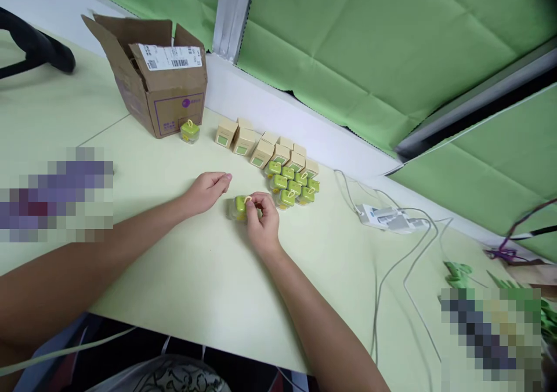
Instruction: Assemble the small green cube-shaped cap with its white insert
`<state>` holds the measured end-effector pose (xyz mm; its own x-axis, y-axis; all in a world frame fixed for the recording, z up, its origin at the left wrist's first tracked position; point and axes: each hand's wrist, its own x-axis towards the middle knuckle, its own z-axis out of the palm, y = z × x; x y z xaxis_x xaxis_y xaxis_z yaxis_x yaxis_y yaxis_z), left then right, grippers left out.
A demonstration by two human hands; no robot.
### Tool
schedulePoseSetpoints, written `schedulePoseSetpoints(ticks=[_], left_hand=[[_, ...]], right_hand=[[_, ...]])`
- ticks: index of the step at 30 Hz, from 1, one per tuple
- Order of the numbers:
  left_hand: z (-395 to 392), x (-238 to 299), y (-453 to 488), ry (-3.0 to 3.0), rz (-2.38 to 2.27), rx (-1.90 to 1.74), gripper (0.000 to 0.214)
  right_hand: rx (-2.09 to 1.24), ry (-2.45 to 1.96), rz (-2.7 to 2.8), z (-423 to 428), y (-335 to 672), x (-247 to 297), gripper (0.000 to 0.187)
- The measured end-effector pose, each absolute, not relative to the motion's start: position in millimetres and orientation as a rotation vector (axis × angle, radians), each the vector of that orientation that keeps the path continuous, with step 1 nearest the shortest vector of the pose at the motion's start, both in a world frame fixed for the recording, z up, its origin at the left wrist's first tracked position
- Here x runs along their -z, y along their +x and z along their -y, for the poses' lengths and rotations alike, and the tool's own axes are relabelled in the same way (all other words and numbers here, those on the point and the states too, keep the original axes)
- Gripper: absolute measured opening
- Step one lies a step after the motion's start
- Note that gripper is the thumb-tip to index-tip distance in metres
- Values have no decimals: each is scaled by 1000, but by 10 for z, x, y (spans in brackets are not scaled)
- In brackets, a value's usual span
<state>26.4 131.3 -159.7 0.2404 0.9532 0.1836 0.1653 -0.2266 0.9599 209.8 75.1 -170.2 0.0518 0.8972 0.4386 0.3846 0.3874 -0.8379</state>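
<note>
My right hand [264, 222] pinches a small clear box with a green lid [239, 207] at the yellow loop on its top, low over the table or resting on it; I cannot tell which. To the left, my left hand [208, 191] is loosely closed, thumb pointing right, apart from the box and with nothing visible in it. Just beyond my right hand, several similar green-lidded boxes [288, 197] stand in a tight group. Another green-lidded box [190, 132] stands alone in front of the cardboard carton.
An open cardboard carton [176, 111] with a shipping label stands back left. Several small cream paper boxes [263, 153] line the wall behind the green-lidded group. A power strip [387, 218] with trailing cables [407, 279] lies right. Green cloth-like pieces [458, 274] lie far right.
</note>
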Motion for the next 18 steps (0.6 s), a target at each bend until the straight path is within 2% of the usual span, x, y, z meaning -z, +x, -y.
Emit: schedulePoseSetpoints(ticks=[7, 9, 14, 18], left_hand=[[-1265, 1592, 285, 1547, -969, -1055, 13], [-1246, 1598, 287, 1602, -897, -1061, 14], [-1139, 1633, 322, 1885, -794, -1051, 47], [-1090, 1676, 367, 1955, -792, -1071, 72]], right_hand=[[-817, -1265, 1210, -835, 2112, 1697, 22], [-824, -1269, 1196, -837, 2107, 1691, 23], [-798, -1259, 1279, -807, 2096, 1706, 23], [-686, -1205, 1459, -762, 2087, 1715, 17]])
